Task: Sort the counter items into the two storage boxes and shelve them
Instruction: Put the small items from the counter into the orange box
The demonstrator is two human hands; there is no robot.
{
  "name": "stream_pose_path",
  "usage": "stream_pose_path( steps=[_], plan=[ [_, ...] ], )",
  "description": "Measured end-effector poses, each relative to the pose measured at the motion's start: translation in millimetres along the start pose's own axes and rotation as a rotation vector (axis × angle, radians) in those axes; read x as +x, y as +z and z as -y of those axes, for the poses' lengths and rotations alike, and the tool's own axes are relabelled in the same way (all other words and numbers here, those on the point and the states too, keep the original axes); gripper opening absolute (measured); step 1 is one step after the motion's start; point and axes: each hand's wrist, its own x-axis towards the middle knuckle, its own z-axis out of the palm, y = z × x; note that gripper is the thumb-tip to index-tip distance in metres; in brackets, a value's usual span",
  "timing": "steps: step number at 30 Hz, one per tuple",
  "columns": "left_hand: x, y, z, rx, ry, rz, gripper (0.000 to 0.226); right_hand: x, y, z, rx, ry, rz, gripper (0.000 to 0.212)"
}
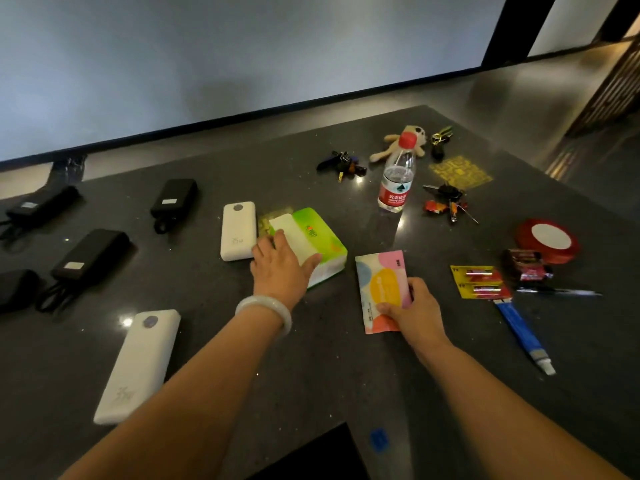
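Note:
My left hand (280,263) lies over the near end of a green and white tissue pack (315,240) on the dark counter (311,368), fingers spread around it. My right hand (417,311) grips the near right corner of a flat, colourful wipes packet (379,289), thumb on top. One white power bank (239,230) lies just left of the tissue pack, another (138,365) nearer me on the left. No storage box is clearly in view.
Black pouches (175,200) (90,254) lie at the left. At the back stand a water bottle (396,178), a plush toy (391,147) and key bunches (343,164) (446,199). Right side: red tape roll (547,240), battery packs (479,280), a blue tube (523,332).

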Motion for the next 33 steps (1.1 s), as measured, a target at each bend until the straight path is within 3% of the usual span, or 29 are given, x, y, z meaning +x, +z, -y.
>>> stream_pose_path(
  steps=[5, 13, 17, 23, 28, 33],
  plan=[
    [21, 16, -15, -0.181, -0.204, 0.198, 0.103, 1, 1, -2, 0.052, -0.014, 0.015, 0.057],
    [11, 5, 5, -0.328, 0.166, 0.434, 0.072, -1, -9, -1, 0.282, -0.002, 0.021, 0.025],
    [9, -3, -4, -0.294, 0.147, 0.363, 0.080, -9, -11, -5, 0.295, 0.010, -0.027, 0.025],
    [5, 21, -50, 0.071, 0.009, 0.304, 0.128, -22, -6, -7, 0.305, 0.014, -0.103, 0.025],
    [-2, 37, -49, 0.182, 0.020, 0.265, 0.116, -32, -17, -13, 0.346, 0.059, -0.078, 0.028],
    [-16, 28, -47, 0.109, 0.139, 0.365, 0.107, -50, -38, -21, 0.466, 0.151, -0.068, 0.023]
  ],
)
